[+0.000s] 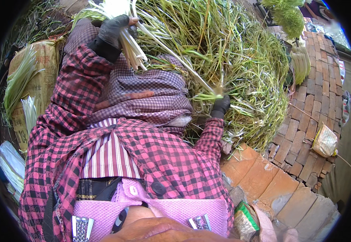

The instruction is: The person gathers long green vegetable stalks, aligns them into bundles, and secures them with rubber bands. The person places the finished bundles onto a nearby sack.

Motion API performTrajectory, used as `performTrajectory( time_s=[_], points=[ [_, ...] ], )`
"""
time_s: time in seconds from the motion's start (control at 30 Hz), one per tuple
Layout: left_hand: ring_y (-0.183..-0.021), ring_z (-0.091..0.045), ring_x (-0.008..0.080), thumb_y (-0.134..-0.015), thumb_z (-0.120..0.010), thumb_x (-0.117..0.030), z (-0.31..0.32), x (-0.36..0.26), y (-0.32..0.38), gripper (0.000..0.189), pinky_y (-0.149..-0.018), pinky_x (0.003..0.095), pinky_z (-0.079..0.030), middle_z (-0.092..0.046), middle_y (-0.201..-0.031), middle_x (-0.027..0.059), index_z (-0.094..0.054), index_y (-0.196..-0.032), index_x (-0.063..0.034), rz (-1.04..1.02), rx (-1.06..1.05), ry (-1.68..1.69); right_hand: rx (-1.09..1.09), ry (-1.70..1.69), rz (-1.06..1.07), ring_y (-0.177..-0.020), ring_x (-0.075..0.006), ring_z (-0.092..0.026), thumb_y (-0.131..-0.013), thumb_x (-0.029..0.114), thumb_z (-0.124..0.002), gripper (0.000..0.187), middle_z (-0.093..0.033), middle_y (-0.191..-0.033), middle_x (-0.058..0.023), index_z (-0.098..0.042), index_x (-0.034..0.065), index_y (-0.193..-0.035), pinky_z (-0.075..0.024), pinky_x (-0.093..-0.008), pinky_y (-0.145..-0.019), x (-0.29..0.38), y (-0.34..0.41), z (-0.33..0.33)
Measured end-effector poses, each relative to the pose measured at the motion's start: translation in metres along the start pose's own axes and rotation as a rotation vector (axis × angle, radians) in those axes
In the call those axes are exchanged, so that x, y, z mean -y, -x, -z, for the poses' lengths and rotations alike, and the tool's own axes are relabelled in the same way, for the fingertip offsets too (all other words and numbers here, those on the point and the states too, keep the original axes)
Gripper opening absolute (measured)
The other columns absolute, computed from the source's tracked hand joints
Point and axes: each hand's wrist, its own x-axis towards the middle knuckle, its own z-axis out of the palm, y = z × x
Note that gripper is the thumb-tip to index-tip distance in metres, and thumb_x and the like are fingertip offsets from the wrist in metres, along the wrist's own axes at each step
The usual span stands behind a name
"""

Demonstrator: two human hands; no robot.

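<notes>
My left hand [115,30], in a dark glove with bare fingertips, grips a bunch of long white vegetable stalks [133,50] above my lap. Their upper part is washed out by glare at the top edge. One separate pale stalk [175,54] slants from beside that hand down to my right hand [221,104]. My right hand, also dark-gloved, is closed at the stalk's lower end, where thin green leaves [207,97] stick out. That end is blurred and brownish, and the fingers are partly hidden.
A large heap of green and yellowed leaves [248,66] lies ahead and to the right. Pale stalks [22,78] rest on a printed woven sack [47,60] at left. Brick paving [308,121] and broad tiles [254,172] extend at right, with a small pouch [325,140] there.
</notes>
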Motion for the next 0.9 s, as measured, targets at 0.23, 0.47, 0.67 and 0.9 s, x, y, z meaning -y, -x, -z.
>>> performTrajectory(
  time_s=[0.23, 0.47, 0.67, 0.9],
  points=[
    [-0.061, -0.055, 0.0152, -0.077, -0.061, -0.023, 0.008, -0.023, -0.008, 0.029, -0.054, 0.0249, -0.047, -0.057, -0.073, 0.007, -0.059, -0.09, 0.0022, 0.064, 0.107, 0.11, -0.015, -0.495, -0.583, -0.073, -0.0213, -0.057, -0.085, 0.015, -0.052, 0.015, -0.059, -0.085, -0.0128, -0.056, 0.0026, -0.091, -0.0492, -0.0309, -0.06, -0.033, -0.03, 0.022],
    [-0.056, -0.05, 0.0079, -0.078, -0.062, -0.024, -0.015, -0.017, 0.007, 0.028, -0.052, 0.0191, -0.042, -0.053, -0.065, -0.0003, -0.06, -0.09, 0.0016, -0.062, 0.022, -0.049, -0.05, -0.673, 0.021, -0.089, -0.0256, -0.058, -0.081, 0.026, -0.057, 0.027, -0.057, -0.102, -0.0159, -0.056, 0.0043, -0.097, -0.05, -0.0321, -0.071, 0.12, -0.014, 0.034],
    [-0.057, -0.051, 0.0097, -0.079, -0.061, -0.02, -0.007, -0.012, -0.004, 0.024, -0.053, 0.0211, -0.045, -0.053, -0.067, 0.0014, -0.059, -0.092, 0.0004, -0.026, 0.076, 0.09, 0.571, -0.246, 0.691, -0.083, -0.024, -0.059, -0.079, 0.02, -0.061, 0.03, -0.061, -0.095, -0.0125, -0.058, 0.0013, -0.102, -0.0482, -0.0322, -0.075, 0.192, 0.062, -0.017],
    [-0.065, -0.057, 0.0147, -0.077, -0.066, -0.02, -0.006, -0.001, 0.006, 0.045, -0.055, 0.0265, -0.05, -0.057, -0.074, 0.0058, -0.049, -0.112, 0.0018, 0.069, 0.217, 0.234, 0.391, -1.048, 0.162, -0.06, -0.005, -0.048, -0.09, 0.014, -0.05, 0.019, -0.056, -0.072, -0.0013, -0.059, -0.0011, -0.099, -0.0394, -0.0199, -0.052, 0.205, 0.042, 0.005]
  ],
)
